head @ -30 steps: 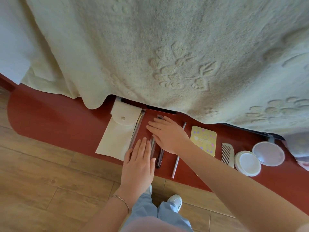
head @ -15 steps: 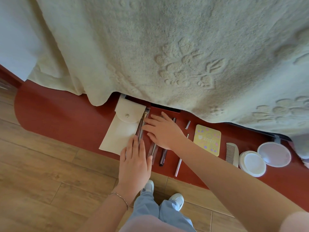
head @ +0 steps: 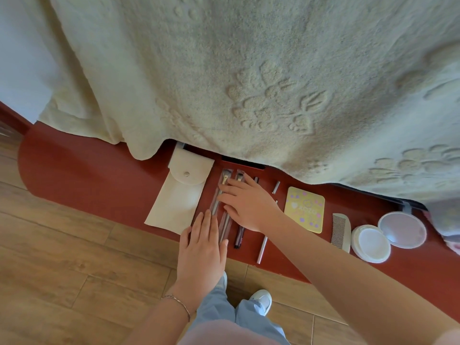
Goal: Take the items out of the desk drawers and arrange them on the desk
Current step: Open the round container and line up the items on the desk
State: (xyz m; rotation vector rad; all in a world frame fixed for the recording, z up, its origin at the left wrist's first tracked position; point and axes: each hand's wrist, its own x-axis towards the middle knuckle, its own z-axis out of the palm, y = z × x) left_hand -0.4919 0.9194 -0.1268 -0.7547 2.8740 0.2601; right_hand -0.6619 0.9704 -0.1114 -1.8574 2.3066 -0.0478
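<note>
On the red desk (head: 87, 180), along its front strip below the cream blanket (head: 249, 70), a row of items is already laid out: a white pouch (head: 178, 195) at the left, two brushes in clear sleeves (head: 219, 195) just beside it, a dark pen (head: 239, 236), a thin silver stick (head: 261, 249) with a small cap (head: 276, 187) lying apart from it, a yellow card (head: 305, 209), a comb (head: 341, 230) and an open compact (head: 388, 236) at the right end. The left hand (head: 201, 250) lies flat with fingers straight and together, fingertips resting at the near ends of the brushes; it grips nothing. The right hand (head: 246, 204) is spread, fingers extended and pressing lightly across the brush sleeves; it likewise holds nothing. Both hands appear to be squaring the brushes into parallel lines. No drawer is in view, so whether any items remain inside cannot be told. Judged from the layout, removal is well advanced and the work in hand is arrangement. Spacing is even save for the loose cap, and the pouch sits slightly askew with its near corner reaching the desk edge; both would merit correction.
</note>
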